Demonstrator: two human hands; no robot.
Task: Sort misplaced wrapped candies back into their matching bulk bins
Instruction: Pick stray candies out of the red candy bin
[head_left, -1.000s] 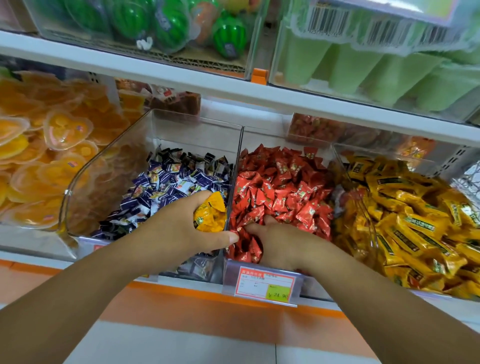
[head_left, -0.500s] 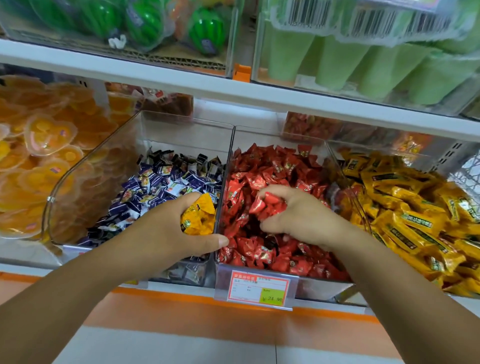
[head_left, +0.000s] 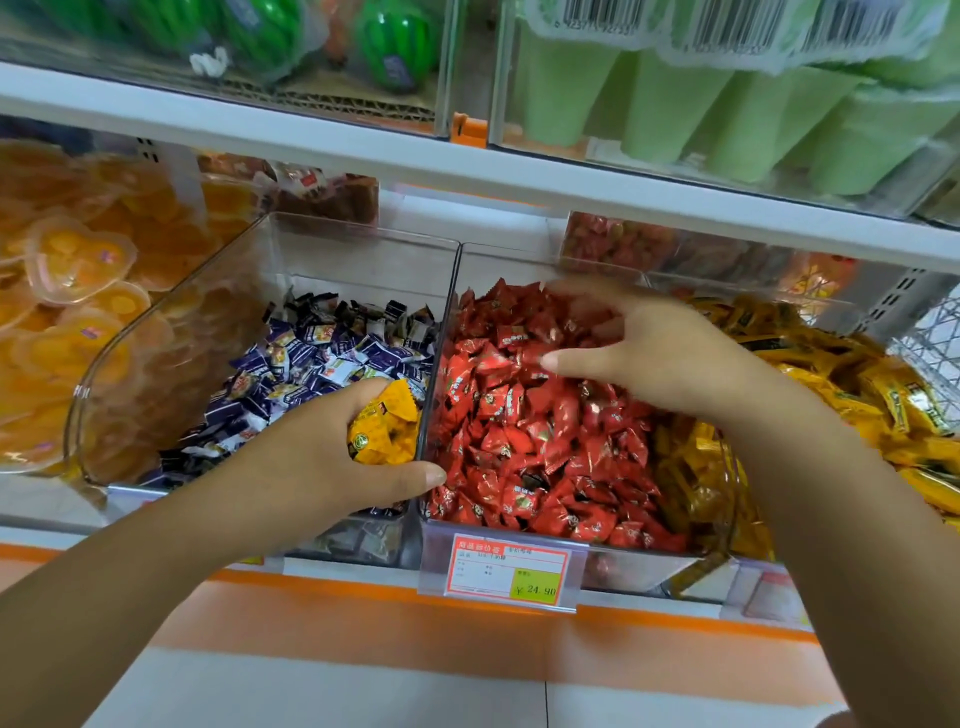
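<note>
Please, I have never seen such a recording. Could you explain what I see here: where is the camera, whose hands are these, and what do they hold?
There is no machine: a person works with two bare hands. The picture comes from a camera worn on the head, looking forward and down at a shop shelf. Clear bins stand side by side: purple candies, red candies, then a yellow heap on the right. The left hand grips a few yellow wrapped candies over the purple candies. The right hand is open, fingers spread above the red candies, holding nothing. A price tag hangs below them.
</note>
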